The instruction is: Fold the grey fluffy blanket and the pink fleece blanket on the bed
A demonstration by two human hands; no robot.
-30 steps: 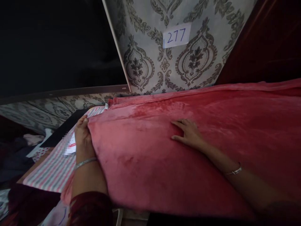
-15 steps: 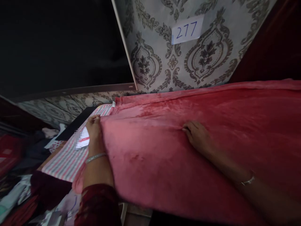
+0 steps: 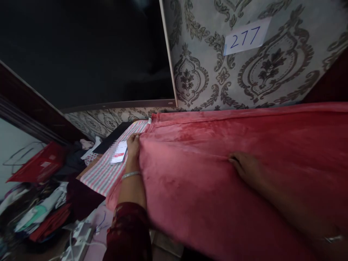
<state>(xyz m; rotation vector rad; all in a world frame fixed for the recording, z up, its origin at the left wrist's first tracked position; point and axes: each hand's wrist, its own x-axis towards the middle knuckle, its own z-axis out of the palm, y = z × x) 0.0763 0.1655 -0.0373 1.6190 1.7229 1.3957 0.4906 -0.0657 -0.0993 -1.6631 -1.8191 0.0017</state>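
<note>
A large red plush blanket (image 3: 185,174) spreads across the surface before me, its far edge running along the wall. My left hand (image 3: 133,145) is closed on the blanket's left edge. Farther right, my right hand (image 3: 244,165) pinches a fold of the same blanket, and a crease stretches between the two hands. Beneath the blanket's left side lies a striped pink, grey and white cloth (image 3: 96,177). A phone (image 3: 119,152) with a lit screen rests on that cloth, just left of my left hand.
A dark television screen (image 3: 89,54) hangs above the left side. A paper marked 277 (image 3: 246,38) is stuck to the patterned wall (image 3: 223,76). At lower left are a red bag (image 3: 40,163), piled clothes (image 3: 46,217) and a white power strip (image 3: 78,243) with cables.
The view has swung left, so everything sits farther right and more of the clothes and the red bag shows. Both hands keep hold of the blanket.
</note>
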